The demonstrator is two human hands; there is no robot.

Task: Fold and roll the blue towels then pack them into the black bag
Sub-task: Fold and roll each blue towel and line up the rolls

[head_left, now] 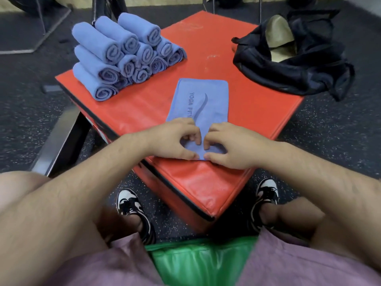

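A folded blue towel (203, 100) with dark lettering lies flat in a long strip on the red padded box (257, 104). My left hand (175, 139) and my right hand (228, 145) sit side by side at the strip's near end, fingers and thumbs curled round the towel's edge. A pile of several rolled blue towels (123, 56) is stacked at the box's far left corner. The black bag (292, 65) lies open and slumped at the far right corner, its tan lining showing.
The red box stands on speckled dark rubber flooring (329, 141). A metal frame bar (59, 139) runs past the box's left side. My two sneakers (132, 205) rest on the floor by the box's near corner, and a green cushion (202, 263) lies under me.
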